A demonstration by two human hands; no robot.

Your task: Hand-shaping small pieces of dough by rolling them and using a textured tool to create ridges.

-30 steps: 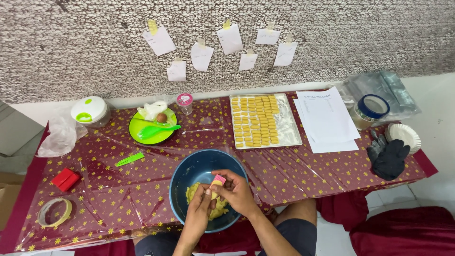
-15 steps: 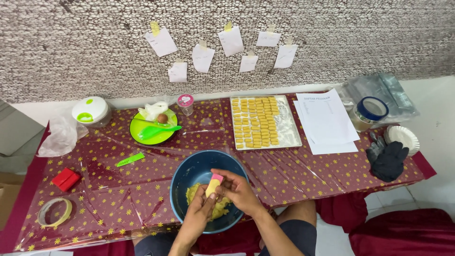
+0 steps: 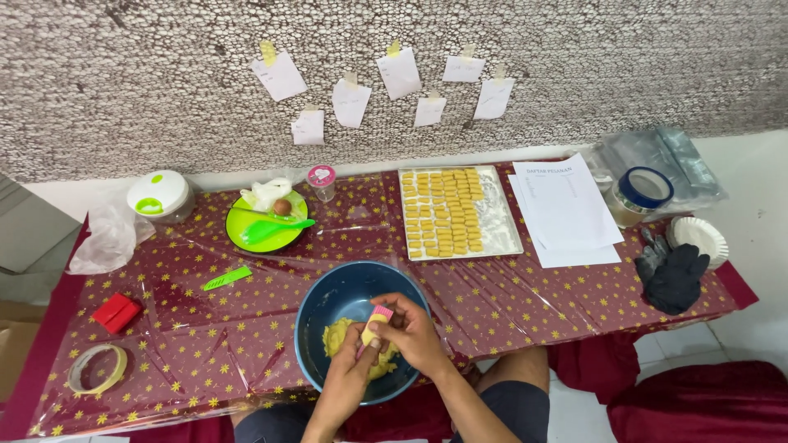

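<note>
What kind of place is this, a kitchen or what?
Probably a home baking spot rather than a proper kitchen: a low table under a starry plastic cloth, a blue bowl of yellow dough, a tray of shaped pieces, and paper notes taped on the wall.

dough (image 3: pixel 338 336) partly hidden, paper notes (image 3: pixel 351 102) illegible

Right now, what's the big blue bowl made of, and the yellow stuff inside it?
The blue bowl looks like plastic: smooth, one even colour, slightly shiny. The yellow stuff looks like soft dough: lumpy, matte, pressed against the bowl's bottom. The tray seems to be thin metal, pale and dusted white.
</note>
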